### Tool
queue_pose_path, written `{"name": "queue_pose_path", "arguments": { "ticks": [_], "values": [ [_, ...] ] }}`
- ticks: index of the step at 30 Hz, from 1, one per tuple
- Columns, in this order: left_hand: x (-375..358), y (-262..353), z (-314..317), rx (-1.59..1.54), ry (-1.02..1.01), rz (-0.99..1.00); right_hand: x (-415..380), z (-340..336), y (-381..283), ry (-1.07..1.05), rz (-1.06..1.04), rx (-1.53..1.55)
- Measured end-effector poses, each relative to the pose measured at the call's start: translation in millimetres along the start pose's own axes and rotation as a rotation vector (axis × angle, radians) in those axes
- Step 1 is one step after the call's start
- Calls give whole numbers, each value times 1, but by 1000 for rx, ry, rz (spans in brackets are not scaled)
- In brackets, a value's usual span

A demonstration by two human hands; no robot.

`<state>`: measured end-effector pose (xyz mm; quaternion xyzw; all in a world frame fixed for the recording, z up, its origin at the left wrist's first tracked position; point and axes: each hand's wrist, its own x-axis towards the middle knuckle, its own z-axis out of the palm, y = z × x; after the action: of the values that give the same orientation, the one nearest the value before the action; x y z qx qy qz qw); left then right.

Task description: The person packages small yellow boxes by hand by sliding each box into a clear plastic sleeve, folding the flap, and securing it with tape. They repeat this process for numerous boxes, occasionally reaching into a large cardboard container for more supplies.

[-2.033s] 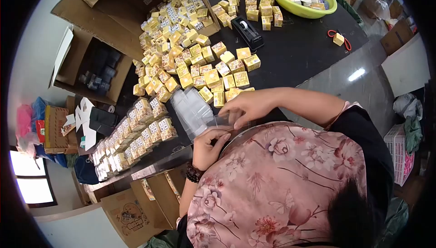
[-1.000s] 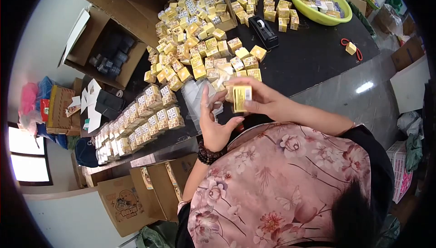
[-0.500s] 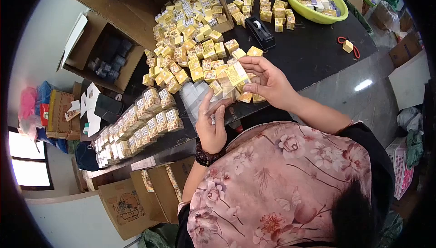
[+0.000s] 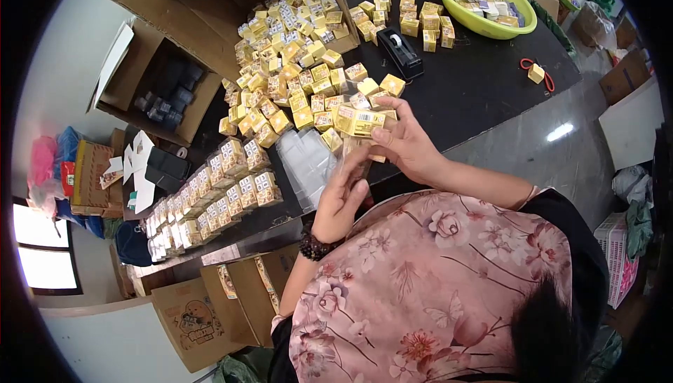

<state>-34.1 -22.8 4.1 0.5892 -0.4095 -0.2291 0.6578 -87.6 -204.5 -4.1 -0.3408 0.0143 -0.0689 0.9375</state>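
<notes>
In my right hand (image 4: 410, 143) is a yellow box (image 4: 359, 121) with a barcode side showing, gripped between thumb and fingers. My left hand (image 4: 340, 204) is just below and left of it, its fingers closed around a clear plastic piece (image 4: 355, 159). Beside that hand, flat clear plastic sheets (image 4: 306, 162) lie on the black table. Many small yellow boxes (image 4: 301, 99) are piled beyond both hands, spilling from a large carton (image 4: 221, 29). Rows of clear-wrapped box stacks (image 4: 228, 162) stand to the left.
A black tape dispenser (image 4: 401, 53) stands behind my right hand. Farther right are a green basin (image 4: 491, 27) of cards or packets and red-handled scissors (image 4: 548, 80) under a small box. A smaller carton (image 4: 119, 92) with clear items is at the left.
My right hand has lowered slightly and the yellow box has turned from upright to nearly sideways, showing its barcode. My left hand has moved right, off the plastic sheets, closer under the box.
</notes>
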Motion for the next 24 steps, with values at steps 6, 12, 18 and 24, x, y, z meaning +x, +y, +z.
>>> {"name": "queue_pose_path", "arguments": {
  "ticks": [6,12,18,24],
  "values": [
    [-21,9,-33,175,162,-74,-4,1,-12,-156,-356,-691],
    [6,4,-20,56,90,2,-2,2,-13,-309,-319,-955],
    [10,5,-13,163,189,54,1,1,-14,-266,-257,-723],
    [13,4,-7,186,242,77,19,8,-29,-282,-145,-955]
  ]
}}
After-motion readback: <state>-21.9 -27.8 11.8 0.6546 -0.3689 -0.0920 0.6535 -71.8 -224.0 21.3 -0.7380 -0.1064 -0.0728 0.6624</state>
